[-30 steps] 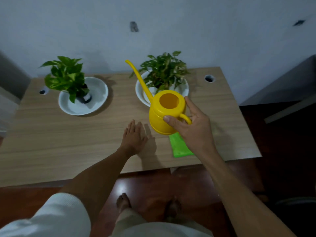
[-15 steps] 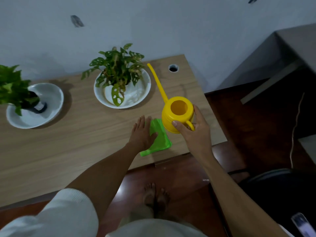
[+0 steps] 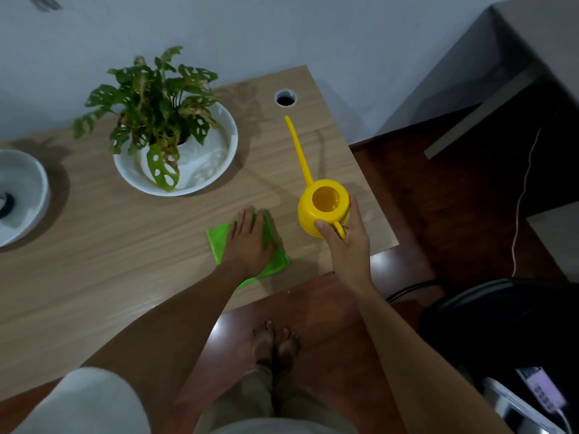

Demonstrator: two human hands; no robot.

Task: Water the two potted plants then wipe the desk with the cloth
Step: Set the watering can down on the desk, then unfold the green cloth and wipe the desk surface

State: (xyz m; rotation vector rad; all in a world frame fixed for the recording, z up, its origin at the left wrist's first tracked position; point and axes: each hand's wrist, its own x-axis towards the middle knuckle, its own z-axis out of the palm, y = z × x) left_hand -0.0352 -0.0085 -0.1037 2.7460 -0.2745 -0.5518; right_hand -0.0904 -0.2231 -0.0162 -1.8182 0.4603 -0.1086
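Observation:
A yellow watering can [image 3: 322, 208] with a long thin spout stands near the right end of the wooden desk [image 3: 103, 245]. My right hand [image 3: 346, 242] grips its handle. My left hand [image 3: 250, 242] lies flat, fingers together, on a green cloth [image 3: 219, 242] near the desk's front edge. One potted plant [image 3: 156, 104] with holed leaves sits in a white bowl [image 3: 219, 158] at the back. Only the white bowl [image 3: 22, 195] of the second plant shows at the left edge.
A round cable hole [image 3: 285, 98] is in the desk's back right corner. A dark office chair [image 3: 501, 314] stands on the floor to the right. A grey cabinet [image 3: 517, 57] is beyond it. My bare feet [image 3: 275, 343] are below the desk's edge.
The view has swung right. My right hand has carried the can from the plant to the desk's right end and lowered it. My left hand has slid right onto the cloth.

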